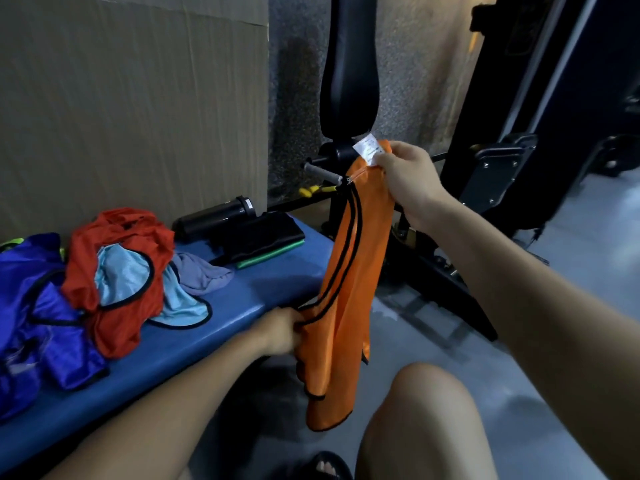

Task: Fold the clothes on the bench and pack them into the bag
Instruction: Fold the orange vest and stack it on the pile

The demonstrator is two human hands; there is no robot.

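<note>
An orange vest with black trim (341,292) hangs off the right end of the blue bench (249,296). My right hand (407,174) pinches its top edge beside a white label (367,148). Lower down, my left hand (282,329) grips the vest's side edge near the bench's front edge. On the bench to the left lies a pile: a red garment (121,244), a light blue vest (128,278), a grey cloth (204,275) and a shiny blue garment (38,306). A black folded item on green fabric (259,239) rests at the bench's far end.
A black cylinder (214,216) lies behind the pile against a cardboard sheet (131,105). Black gym equipment (349,74) with a grey handle stands past the bench's end. My bare knee (426,410) and a sandalled foot are at the bottom, over grey floor (519,375).
</note>
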